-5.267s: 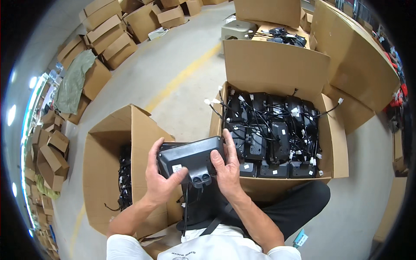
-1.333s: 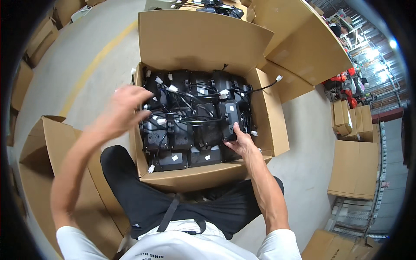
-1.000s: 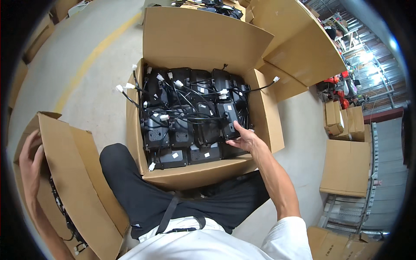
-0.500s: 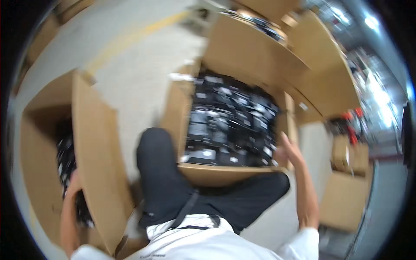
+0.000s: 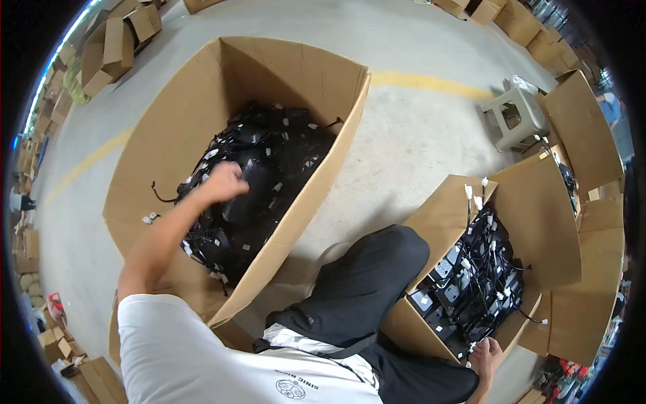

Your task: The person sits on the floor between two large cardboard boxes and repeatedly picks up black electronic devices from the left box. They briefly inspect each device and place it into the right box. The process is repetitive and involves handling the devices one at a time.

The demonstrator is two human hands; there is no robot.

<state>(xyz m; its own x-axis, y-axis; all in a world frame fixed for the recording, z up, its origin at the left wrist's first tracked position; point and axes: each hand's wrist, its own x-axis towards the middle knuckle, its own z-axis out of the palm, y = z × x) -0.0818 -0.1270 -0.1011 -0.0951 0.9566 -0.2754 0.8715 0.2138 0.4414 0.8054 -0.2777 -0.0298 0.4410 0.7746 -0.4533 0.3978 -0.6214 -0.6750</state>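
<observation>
My left hand point(image 5: 225, 182) reaches into the large cardboard box point(image 5: 336, 158) on the left. Its fingers are curled over a heap of black plastic parts point(image 5: 282, 145) with thin black cables and white plugs; motion blur hides what they hold. At the near right corner of the smaller cardboard box point(image 5: 420, 328), my right hand point(image 5: 486, 353) is closed, with a white cable plug point(image 5: 472, 346) at its fingertips. Inside that box, black parts point(image 5: 451, 293) lie packed together, and loose cables with white plugs point(image 5: 493, 246) are tangled over them.
A grey plastic stool point(image 5: 517, 118) stands beyond the smaller box. Its raised flaps point(image 5: 538, 215) and another open carton point(image 5: 582, 131) rise on the right. My bent knee point(image 5: 400, 249) lies between the two boxes. More cartons point(image 5: 111, 50) stand at the far left.
The view has swung left, bringing the left box into full sight. My left hand now shows above the black heap instead of partly behind the box wall. My right hand remains at the smaller box's edge.
</observation>
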